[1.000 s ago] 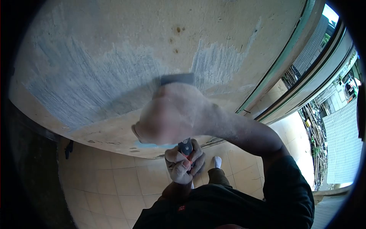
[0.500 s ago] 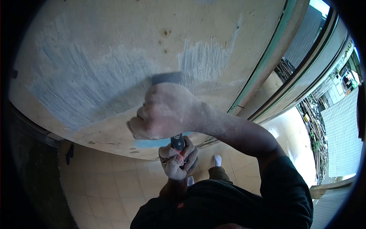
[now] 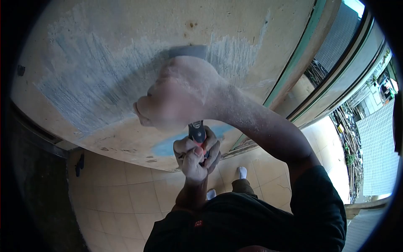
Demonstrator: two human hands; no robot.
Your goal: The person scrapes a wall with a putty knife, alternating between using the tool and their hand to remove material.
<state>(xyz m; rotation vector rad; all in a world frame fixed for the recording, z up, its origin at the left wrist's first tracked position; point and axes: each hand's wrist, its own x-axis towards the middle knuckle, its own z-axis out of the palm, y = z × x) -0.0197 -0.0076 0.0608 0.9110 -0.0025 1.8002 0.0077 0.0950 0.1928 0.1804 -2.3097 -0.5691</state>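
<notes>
My right hand (image 3: 180,94), dusted with pale powder, is closed in a fist around the upper part of a scraper (image 3: 187,51). The wide, flat grey blade shows past my knuckles, against a tan panel (image 3: 138,21) streaked with whitish-grey marks. Below that fist, the scraper's black and red handle comes out, and my left hand (image 3: 196,157) is wrapped round its lower end. Dust coats the fingers of both hands. Most of the grip under my right hand is hidden.
A green-edged frame (image 3: 296,52) borders the panel on the right, beside a window. A light blue patch (image 3: 168,145) marks the panel's lower part. Tan floor tiles (image 3: 138,197) lie below, with a dark object (image 3: 79,165) at left. Sticks (image 3: 350,155) are piled outside.
Both hands have moved up along the panel with the scraper, its blade now higher among the streaks. More of the light blue patch shows below my right hand.
</notes>
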